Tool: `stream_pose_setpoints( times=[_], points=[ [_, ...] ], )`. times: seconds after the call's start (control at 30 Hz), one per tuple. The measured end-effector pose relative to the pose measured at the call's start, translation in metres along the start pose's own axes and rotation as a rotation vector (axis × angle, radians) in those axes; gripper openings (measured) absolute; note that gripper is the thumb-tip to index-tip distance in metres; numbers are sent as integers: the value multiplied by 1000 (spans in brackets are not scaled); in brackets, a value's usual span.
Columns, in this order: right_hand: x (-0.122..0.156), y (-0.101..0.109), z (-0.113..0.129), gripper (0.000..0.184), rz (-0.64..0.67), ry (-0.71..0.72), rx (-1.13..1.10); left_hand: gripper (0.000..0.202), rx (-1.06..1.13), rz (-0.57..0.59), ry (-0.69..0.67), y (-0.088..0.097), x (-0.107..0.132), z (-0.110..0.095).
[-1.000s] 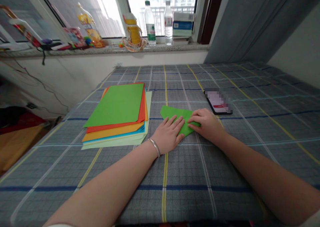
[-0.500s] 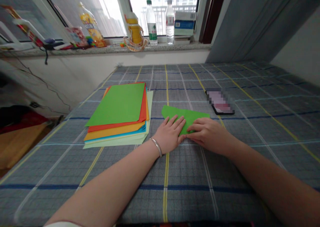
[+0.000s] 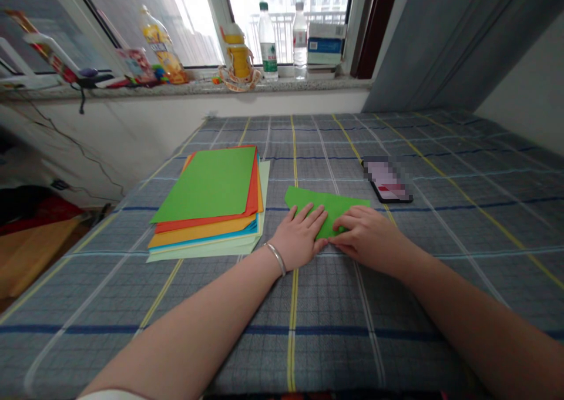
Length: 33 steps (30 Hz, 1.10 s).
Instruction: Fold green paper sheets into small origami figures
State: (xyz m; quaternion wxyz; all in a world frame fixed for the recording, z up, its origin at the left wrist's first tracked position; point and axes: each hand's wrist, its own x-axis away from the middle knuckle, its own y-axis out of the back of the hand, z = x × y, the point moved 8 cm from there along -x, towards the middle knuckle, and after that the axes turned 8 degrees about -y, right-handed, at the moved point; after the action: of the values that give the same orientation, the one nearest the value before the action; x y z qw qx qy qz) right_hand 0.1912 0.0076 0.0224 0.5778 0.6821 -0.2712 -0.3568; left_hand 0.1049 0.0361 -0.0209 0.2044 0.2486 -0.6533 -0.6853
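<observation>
A folded piece of green paper lies on the checked cloth in front of me, its near part covered by my hands. My left hand, with a silver bangle at the wrist, rests flat on the paper's left side, fingers apart. At the right side, my right hand has its fingers curled and pinched on the paper's near right edge. Both thumbs come close together at the paper's near edge. Exactly how the paper is folded under the fingers is hidden.
Left of my hands lies a stack of coloured paper, green on top. A phone with a blurred screen is at the right. Bottles and boxes stand on the windowsill beyond the checked cloth.
My right hand's fingers have shifted very slightly on the paper's edge. The left hand and the paper stay in place.
</observation>
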Motion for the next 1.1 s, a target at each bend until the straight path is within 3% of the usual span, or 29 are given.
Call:
stream_pose_setpoints(
  times=[0.3,0.7,1.1],
  points=[
    [7,1,-34,19,8,-185,78,56,-2,-22,-12,2,-1,0],
    [16,-4,-75,24,177,-489,199,60,16,25,-4,2,-1,0],
    [16,-1,-75,23,148,-504,263,62,44,11,-25,-2,-1,3]
  ],
)
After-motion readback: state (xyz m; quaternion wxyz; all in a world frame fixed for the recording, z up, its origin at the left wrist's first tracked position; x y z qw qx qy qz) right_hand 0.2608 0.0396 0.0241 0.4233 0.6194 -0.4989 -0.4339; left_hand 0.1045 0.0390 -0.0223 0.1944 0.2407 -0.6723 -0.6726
